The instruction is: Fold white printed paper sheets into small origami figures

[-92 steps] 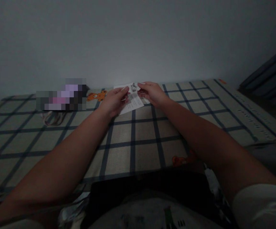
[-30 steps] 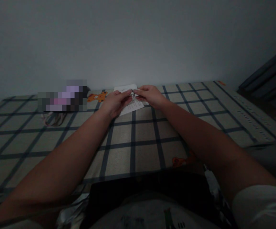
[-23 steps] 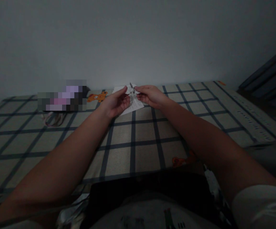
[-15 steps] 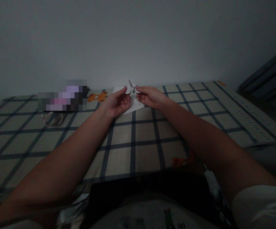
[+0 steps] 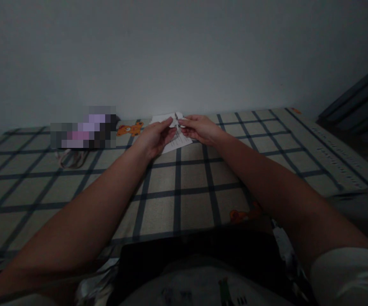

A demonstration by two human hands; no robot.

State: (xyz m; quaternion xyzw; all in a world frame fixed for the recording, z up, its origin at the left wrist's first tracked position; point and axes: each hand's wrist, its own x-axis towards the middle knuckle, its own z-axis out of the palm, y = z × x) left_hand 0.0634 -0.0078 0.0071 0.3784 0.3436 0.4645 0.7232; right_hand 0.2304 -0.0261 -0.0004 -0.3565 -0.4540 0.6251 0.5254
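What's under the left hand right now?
Printed white paper shows beyond the left hand's thumb and past its fingertips, with checked cloth around. Whatever lies directly beneath the palm is covered.

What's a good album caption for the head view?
Left hand and right hand close together over printed paper on a checked cloth.

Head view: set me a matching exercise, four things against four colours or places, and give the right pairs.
Things
1. printed paper
2. checked cloth
3. bear print
4. wall

Descriptions
A. orange
B. grey, upright at the far side
C. white, with lines of text
D. pale, crossed by dark blue bands

Pairs: 1-C, 2-D, 3-A, 4-B
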